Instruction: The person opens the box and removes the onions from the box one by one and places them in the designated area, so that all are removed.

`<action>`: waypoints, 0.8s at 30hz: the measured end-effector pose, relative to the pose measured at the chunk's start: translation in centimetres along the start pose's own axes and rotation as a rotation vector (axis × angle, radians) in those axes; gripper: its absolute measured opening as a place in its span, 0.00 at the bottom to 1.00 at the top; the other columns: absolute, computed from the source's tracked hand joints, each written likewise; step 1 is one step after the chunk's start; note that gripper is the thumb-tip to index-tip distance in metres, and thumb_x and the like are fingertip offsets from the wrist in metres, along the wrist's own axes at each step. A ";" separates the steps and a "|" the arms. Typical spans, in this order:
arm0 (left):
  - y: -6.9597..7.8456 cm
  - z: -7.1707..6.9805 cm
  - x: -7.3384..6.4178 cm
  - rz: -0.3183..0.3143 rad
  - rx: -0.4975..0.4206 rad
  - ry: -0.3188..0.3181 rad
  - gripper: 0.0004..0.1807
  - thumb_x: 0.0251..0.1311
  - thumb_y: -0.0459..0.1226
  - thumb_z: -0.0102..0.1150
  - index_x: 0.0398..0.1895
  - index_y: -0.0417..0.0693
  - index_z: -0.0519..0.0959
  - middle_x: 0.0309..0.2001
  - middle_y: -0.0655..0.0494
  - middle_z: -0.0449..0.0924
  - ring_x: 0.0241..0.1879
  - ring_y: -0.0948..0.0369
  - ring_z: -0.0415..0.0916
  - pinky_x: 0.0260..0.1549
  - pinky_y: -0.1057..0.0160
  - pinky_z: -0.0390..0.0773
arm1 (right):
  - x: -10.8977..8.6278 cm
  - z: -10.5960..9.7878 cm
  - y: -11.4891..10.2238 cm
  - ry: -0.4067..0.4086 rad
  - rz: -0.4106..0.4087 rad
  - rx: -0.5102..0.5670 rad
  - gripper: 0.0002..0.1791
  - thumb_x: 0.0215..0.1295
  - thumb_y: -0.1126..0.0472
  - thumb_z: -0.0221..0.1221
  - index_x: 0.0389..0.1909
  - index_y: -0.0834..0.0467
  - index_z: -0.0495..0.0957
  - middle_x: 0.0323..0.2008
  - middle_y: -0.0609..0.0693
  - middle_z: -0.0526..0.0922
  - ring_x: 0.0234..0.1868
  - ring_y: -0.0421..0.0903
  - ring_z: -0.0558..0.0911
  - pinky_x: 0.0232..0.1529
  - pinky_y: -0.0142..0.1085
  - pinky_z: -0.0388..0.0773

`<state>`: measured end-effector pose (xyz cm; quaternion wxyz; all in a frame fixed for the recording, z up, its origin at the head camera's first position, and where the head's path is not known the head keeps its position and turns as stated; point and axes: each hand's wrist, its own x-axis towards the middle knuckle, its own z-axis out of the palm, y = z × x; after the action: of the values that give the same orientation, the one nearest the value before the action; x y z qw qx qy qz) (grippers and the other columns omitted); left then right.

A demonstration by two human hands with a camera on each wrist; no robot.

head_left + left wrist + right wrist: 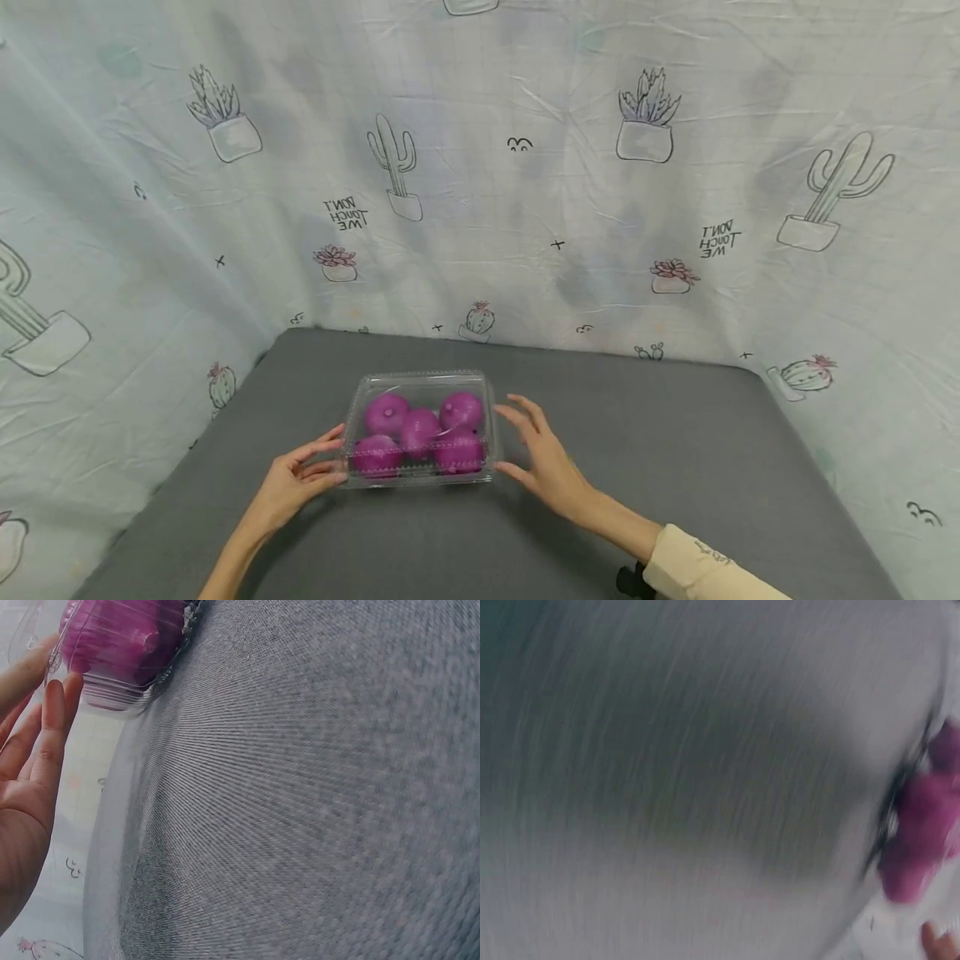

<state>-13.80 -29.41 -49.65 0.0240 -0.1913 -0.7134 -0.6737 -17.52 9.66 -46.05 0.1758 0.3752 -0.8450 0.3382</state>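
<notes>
A clear plastic clamshell box sits on the grey table, lid down. Through its lid show several round purple things, some with a small nub, much like onions. At the box's left side, my left hand has its thumb and fingertips right at the rim, the fingers nearly straight. The left wrist view shows these fingertips against the clear edge. My right hand is beside the right side, thumb and fingers spread and holding nothing. In the blurred right wrist view only a fingertip of it shows.
The grey cloth-covered table extends around the box. White curtains printed with cacti hang behind it and on both sides. A cream sleeve covers the right forearm, with a small black object by the wrist.
</notes>
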 end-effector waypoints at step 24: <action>0.0 0.0 -0.5 -0.024 0.094 0.002 0.37 0.57 0.24 0.61 0.70 0.30 0.57 0.67 0.45 0.67 0.48 0.58 0.80 0.41 0.65 0.80 | 5.0 -2.2 0.8 -0.089 -0.180 0.117 0.27 0.69 0.71 0.52 0.68 0.65 0.60 0.66 0.63 0.64 0.54 0.53 0.79 0.54 0.41 0.75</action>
<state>-13.36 -29.50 -49.80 0.0257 -0.1806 -0.7465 -0.6399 -21.26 9.04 -42.08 0.1456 0.4736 -0.7938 0.3527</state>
